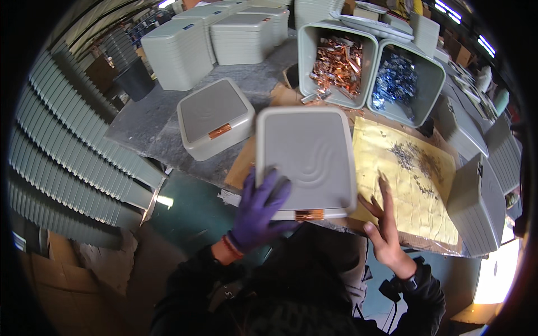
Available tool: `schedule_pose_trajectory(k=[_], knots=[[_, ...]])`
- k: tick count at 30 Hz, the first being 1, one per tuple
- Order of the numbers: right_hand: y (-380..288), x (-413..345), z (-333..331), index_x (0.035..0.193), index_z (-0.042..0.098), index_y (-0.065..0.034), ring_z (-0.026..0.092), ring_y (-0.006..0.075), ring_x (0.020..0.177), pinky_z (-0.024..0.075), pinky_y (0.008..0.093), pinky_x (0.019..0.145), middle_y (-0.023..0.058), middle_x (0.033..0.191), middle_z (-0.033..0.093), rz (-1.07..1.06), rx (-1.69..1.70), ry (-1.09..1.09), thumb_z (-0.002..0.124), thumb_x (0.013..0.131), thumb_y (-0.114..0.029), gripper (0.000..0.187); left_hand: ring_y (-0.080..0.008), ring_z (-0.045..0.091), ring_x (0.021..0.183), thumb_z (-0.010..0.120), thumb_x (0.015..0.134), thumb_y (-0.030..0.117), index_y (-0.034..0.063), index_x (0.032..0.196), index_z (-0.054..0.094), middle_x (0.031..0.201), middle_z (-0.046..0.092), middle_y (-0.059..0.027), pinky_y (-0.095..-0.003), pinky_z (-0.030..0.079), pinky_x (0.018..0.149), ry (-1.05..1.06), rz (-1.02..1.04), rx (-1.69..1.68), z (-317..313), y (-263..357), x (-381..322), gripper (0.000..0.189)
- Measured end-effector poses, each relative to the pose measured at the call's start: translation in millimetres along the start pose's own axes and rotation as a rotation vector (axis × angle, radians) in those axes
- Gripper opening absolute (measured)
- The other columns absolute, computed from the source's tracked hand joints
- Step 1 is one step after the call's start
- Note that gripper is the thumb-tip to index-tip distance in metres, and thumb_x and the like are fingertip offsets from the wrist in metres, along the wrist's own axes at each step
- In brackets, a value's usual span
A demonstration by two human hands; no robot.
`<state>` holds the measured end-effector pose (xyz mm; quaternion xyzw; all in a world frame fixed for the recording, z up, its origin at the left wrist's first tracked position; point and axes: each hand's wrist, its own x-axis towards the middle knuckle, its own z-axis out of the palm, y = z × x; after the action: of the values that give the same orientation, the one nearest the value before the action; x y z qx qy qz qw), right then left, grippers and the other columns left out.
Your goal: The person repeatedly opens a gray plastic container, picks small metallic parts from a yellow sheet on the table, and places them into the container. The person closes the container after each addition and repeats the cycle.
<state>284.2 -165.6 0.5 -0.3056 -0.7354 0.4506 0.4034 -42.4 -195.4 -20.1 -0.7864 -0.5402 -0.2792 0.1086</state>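
Directly in front of me is a grey plastic lid [311, 164] with a raised curved pattern and a copper-coloured clip [309, 215] at its near edge. My left hand [262, 214], in a purple glove, lies over the lid's near left corner with its fingers spread. To the right of the lid, my bare right hand [383, 231] is held with fingers apart, gripping nothing. It hovers near the edge of a yellow sheet [374, 147] scattered with small dark metal parts [403, 155]. Whatever lies beneath the lid is hidden.
Tilted bins hold copper-coloured pieces [338, 67] and blue pieces [395, 80]. A similar lidded container [216, 113] sits at left. Lid stacks stand behind [241, 40] and at right [477, 210]. Tall ribbed stacks [80, 168] rise left of the table.
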Motion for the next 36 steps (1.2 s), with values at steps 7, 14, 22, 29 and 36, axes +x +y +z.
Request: schedule_pose_trajectory(k=[7,14,22,29,36], knots=[[-18.2,-13.5,-79.4,0.165,0.016,-0.0128,0.033,0.0418,0.151,0.0265,0.064,0.121,0.0195,0.17,0.019,-0.327,-0.554,0.462,0.06,0.1,-0.031,0.081,-0.0411,0.042,0.145,0.083,0.083,0.03,0.0067,0.148,0.054,0.152,0.051,-0.0202,-0.0504,0.036,0.118,0.296,-0.229,0.111,-41.1,-169.8,15.0,0.074],[-7.5,-146.3,-350.1,0.155,0.043,-0.0112,0.044,0.0389,0.144,0.0385,0.0525,0.117,0.026,0.156,0.043,0.217,-1.878,0.99,0.058,0.103,-0.041,0.062,-0.0425,0.041,0.145,0.088,0.08,0.02,0.0067,0.144,0.058,0.151,0.048,-0.0258,-0.046,0.042,0.113,0.257,-0.283,-0.023,-44.2,-216.4,24.5,0.072],[47.1,-338.5,-566.5,0.131,0.067,-0.0006,0.07,0.0238,0.107,0.0558,0.0364,0.093,0.0145,0.121,0.073,0.166,-1.511,0.565,0.058,0.102,-0.017,0.035,-0.0446,0.03,0.151,0.066,0.096,0.021,0.0091,0.147,0.056,0.161,0.033,-0.0285,-0.0507,0.03,0.119,0.525,-0.129,-0.045,-38.2,-141.6,60.6,0.054],[-30.9,-181.9,-411.3,0.136,0.066,-0.0092,0.07,0.0246,0.108,0.0567,0.0342,0.092,0.0139,0.122,0.073,0.26,-1.426,1.092,0.062,0.097,-0.008,0.039,-0.0387,0.042,0.145,0.071,0.086,0.009,-0.0005,0.145,0.054,0.154,0.046,-0.0248,-0.0473,0.037,0.116,0.207,0.122,-0.394,-28.9,-55.4,104.2,0.062],[-55.8,11.3,-123.9,0.125,0.071,-0.0008,0.074,0.0242,0.09,0.0581,0.0354,0.085,0.0173,0.105,0.077,0.076,-0.644,0.057,0.073,0.09,-0.004,0.035,-0.0361,0.03,0.153,0.091,0.074,0.017,0.0015,0.158,0.034,0.167,0.024,-0.0221,-0.0482,0.033,0.12,-0.339,0.346,-0.93,11.0,24.9,126.5,0.103]])
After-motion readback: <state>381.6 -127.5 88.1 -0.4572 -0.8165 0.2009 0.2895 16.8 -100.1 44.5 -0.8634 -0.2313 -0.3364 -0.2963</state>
